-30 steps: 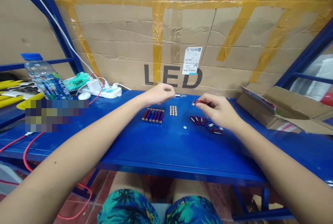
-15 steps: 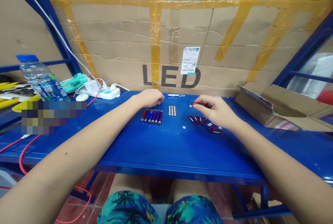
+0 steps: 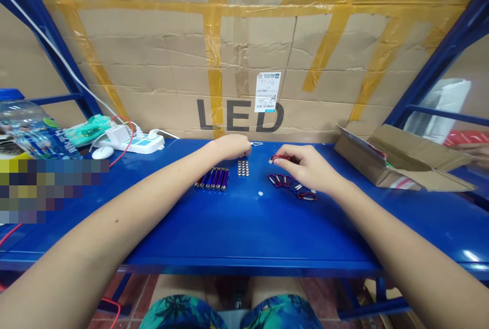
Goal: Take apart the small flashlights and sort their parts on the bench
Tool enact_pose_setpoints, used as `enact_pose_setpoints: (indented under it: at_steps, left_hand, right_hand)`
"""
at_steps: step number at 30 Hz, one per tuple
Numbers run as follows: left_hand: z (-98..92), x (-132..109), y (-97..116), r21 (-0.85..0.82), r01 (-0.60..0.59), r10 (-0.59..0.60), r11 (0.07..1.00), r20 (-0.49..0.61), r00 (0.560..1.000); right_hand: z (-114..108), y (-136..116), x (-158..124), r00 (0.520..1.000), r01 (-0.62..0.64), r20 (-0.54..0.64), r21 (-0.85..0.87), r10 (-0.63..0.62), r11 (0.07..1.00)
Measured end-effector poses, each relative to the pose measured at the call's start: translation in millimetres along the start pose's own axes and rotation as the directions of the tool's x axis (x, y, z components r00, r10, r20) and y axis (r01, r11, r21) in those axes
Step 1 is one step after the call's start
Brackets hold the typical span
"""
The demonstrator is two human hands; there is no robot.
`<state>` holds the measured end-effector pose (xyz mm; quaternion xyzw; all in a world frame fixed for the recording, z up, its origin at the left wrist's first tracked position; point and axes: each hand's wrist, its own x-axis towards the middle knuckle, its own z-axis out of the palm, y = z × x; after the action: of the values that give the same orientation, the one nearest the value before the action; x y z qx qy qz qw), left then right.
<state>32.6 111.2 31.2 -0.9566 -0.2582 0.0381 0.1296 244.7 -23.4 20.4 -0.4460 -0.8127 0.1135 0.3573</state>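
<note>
My left hand (image 3: 234, 146) reaches over the blue table with its fingers curled down at the far end of the rows of silver button cells (image 3: 243, 168). Whatever its fingertips pinch is hidden. Next to that forearm several red, blue and purple metal tubes (image 3: 214, 179) lie side by side. A silver carabiner clip (image 3: 258, 143) shows just beyond the fingers. My right hand (image 3: 305, 163) is closed on a red carabiner (image 3: 281, 157) with a small silver end piece poking out. Below it, several red and blue carabiners (image 3: 292, 186) lie in a curved row.
An open cardboard box (image 3: 382, 166) stands at the right. At the back left are a white power strip (image 3: 147, 143), cables and a water bottle (image 3: 32, 128). A large taped cardboard sheet (image 3: 160, 64) closes off the back. A small white disc (image 3: 260, 193) lies mid-table.
My left hand has moved right, from behind the tubes to the button cells, now covering most of the silver piece at the back. My right hand still holds the red carabiner. The view has shifted slightly.
</note>
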Motion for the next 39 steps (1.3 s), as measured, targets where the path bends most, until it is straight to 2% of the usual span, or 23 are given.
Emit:
enact_pose_setpoints:
  at_steps: [8,17,23,26,30,35,39]
  left_hand:
    - [1.9,-4.4,-5.0,-0.044,0.028,-0.029,0.999,-0.018,0.999]
    - [-2.6,-15.6,-3.3,-0.055,0.069,-0.068,0.996,0.012,0.998]
    - [7.1,-25.2,-13.8,-0.065,0.073,-0.077,0.995,-0.052,0.996]
    - [9.0,-32.9,-16.0,-0.029,0.087,-0.090,0.996,-0.099,0.991]
    - [7.8,-44.6,-14.0,-0.121,0.107,-0.125,0.987,-0.159,0.979]
    - [9.6,-51.2,-10.4,-0.245,0.053,-0.090,0.968,-0.142,0.986]
    - [12.0,-50.7,-7.4,-0.279,0.043,-0.078,0.959,-0.115,0.990]
  right_hand:
    - [-3.4,0.5,-0.2,1.000,-0.010,-0.001,-0.033,0.010,0.999]
    - [-5.1,1.1,-1.0,1.000,-0.022,0.012,-0.045,0.022,0.999]
    - [-4.4,1.5,-1.4,0.998,-0.068,0.008,-0.059,0.069,0.996]
    - [-2.1,4.9,0.2,0.992,-0.127,0.032,0.035,0.126,0.991]
    - [4.4,11.3,12.8,0.979,-0.194,0.083,0.126,0.184,0.973]
    - [15.8,15.6,44.2,0.966,-0.127,0.225,-0.022,0.129,0.992]
    - [25.5,19.0,65.9,0.948,-0.055,0.306,-0.127,0.092,0.990]
